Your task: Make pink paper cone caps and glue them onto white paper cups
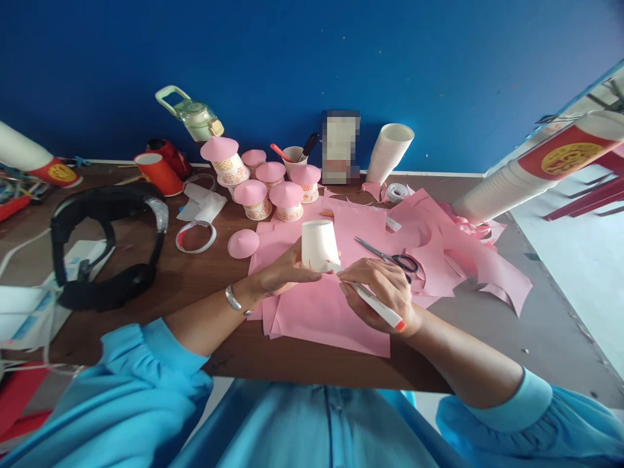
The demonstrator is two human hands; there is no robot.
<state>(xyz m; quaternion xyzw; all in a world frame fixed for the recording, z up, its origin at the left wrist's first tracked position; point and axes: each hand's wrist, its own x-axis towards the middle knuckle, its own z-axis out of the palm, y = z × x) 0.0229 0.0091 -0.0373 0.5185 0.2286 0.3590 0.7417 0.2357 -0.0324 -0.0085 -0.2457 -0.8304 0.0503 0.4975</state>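
Observation:
My left hand (pixel 291 268) holds a white paper cup (pixel 319 244), which is upside down, with its wide rim low. A few reddish marks show near that rim. In my right hand (pixel 377 290) is a white marker with a red end (pixel 377 307), its other end close to the cup's rim. Both hands are over pink paper sheets (pixel 322 318). Black-handled scissors (pixel 385 253) lie just beyond my right hand. Behind the cup stand several patterned cups with pink cone tops (pixel 286 195). A loose pink cone (pixel 244 244) rests to their left.
Stacked white cups (pixel 390 153) stand by the wall near a phone (pixel 341 146) and a pen cup (pixel 295 158). Pink scraps (pixel 439 240) lie right. Tape (pixel 195 237), a red cup (pixel 158 174), a green bottle (pixel 195 117) and a black headset-like band (pixel 107 292) are left.

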